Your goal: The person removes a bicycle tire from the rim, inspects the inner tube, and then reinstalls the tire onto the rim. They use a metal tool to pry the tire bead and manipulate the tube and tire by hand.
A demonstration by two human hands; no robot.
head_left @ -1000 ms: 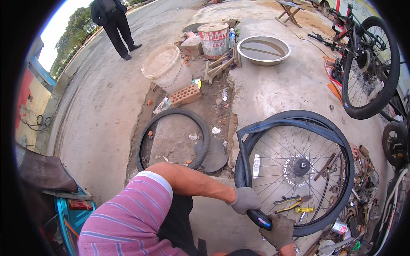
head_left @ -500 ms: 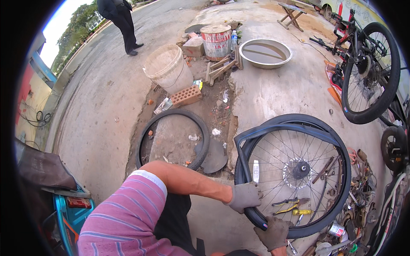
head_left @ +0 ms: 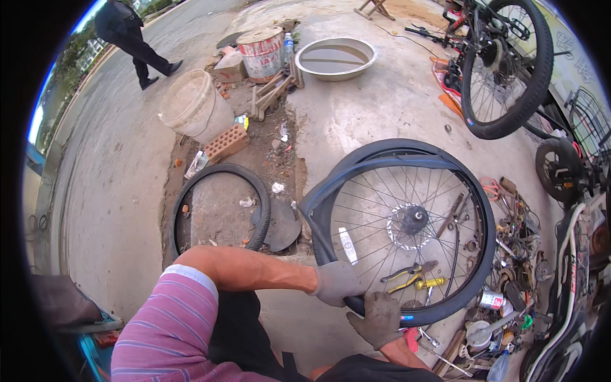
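A spoked bicycle wheel (head_left: pixel 407 219) lies flat in front of me, with a toothed brake disc (head_left: pixel 407 226) at its hub. A black bicycle tire (head_left: pixel 485 254) runs around its rim, and at the left and far side the tire and what looks like an inner tube (head_left: pixel 318 207) bulge off the rim. My left hand (head_left: pixel 340 282), in a grey glove, is closed around the tire at the wheel's near left. Just beside it, my gloved right hand (head_left: pixel 377 319) grips the tire's near edge, thumb pointing left. Part of the tire is hidden under both hands.
Yellow-handled pliers (head_left: pixel 408 274), a yellow screwdriver (head_left: pixel 430 282) and a white tube (head_left: pixel 347 246) show through the spokes. Scattered tools and parts (head_left: pixel 509 267) lie at right. Another tire (head_left: pixel 262 210), a brick (head_left: pixel 227 143), bucket (head_left: pixel 197 105) and water basin (head_left: pixel 336 58) stand farther off; an upturned bicycle (head_left: pixel 503 63) is far right.
My view has shifted, so the scene sits farther left. My right hand has come closer to my left along the tire. The person in dark clothes at far left has taken a step.
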